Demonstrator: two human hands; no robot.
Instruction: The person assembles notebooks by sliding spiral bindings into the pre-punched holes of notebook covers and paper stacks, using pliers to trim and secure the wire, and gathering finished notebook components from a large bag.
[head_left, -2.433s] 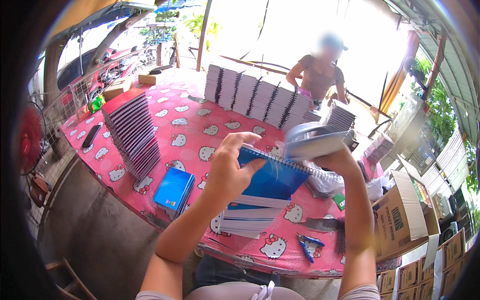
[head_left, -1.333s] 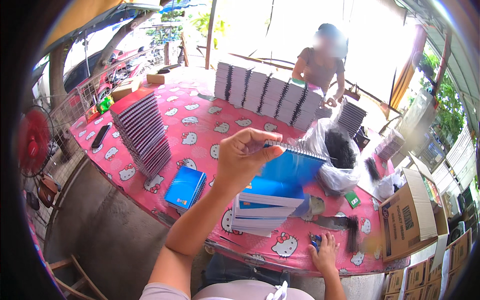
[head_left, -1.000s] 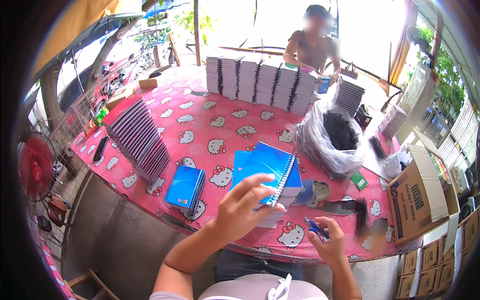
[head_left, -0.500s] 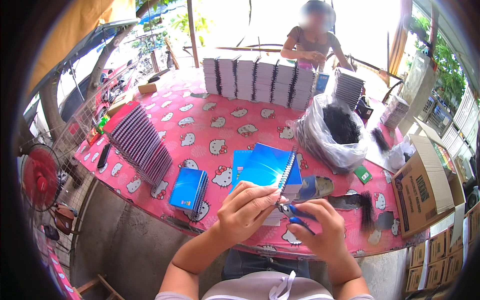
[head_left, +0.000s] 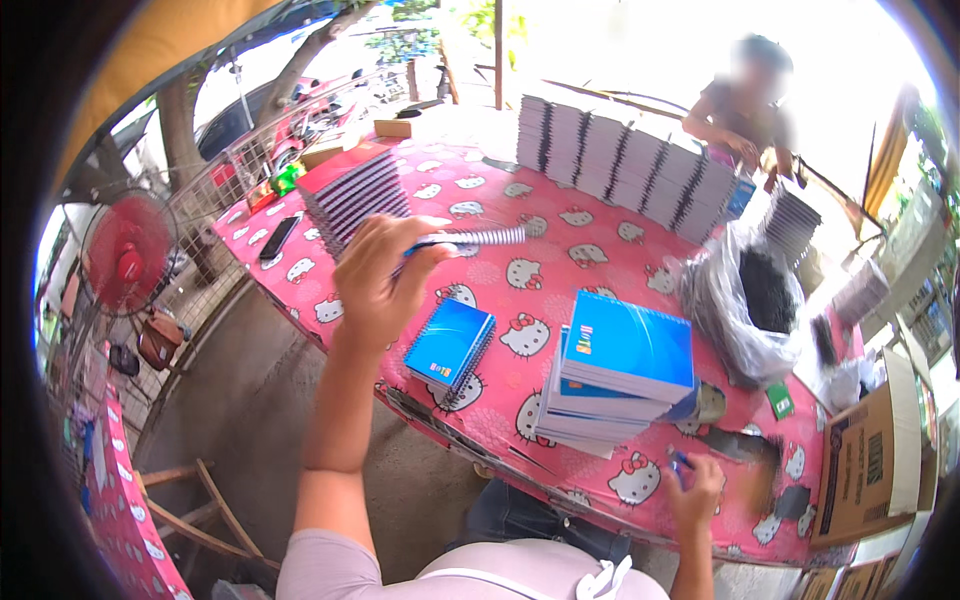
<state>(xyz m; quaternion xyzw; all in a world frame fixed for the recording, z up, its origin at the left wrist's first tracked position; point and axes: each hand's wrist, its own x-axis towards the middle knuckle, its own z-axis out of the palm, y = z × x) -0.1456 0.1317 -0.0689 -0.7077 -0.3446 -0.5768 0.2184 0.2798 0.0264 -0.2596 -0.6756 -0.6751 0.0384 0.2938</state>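
My left hand [head_left: 375, 282] is raised over the pink table [head_left: 560, 250] and grips a blue spiral notebook [head_left: 472, 239] seen edge-on. Below it a small pile of blue spiral notebooks [head_left: 451, 346] lies near the table's front edge. To the right stands a taller stack of blue notebooks [head_left: 618, 372]. My right hand [head_left: 692, 488] rests low at the table's front edge, fingers closed on a small blue object [head_left: 680, 462].
A person [head_left: 745, 108] works at the far side behind a row of upright notebook stacks [head_left: 625, 168]. A fanned stack of notebooks [head_left: 355, 192] lies at the left, a plastic bag of dark bindings [head_left: 745, 305] at the right, a cardboard box [head_left: 872, 455] beyond it. A red fan [head_left: 125, 255] stands left.
My left hand has lifted a blue notebook off the stack and carried it up and left. My right hand has dropped away to the table's front edge.
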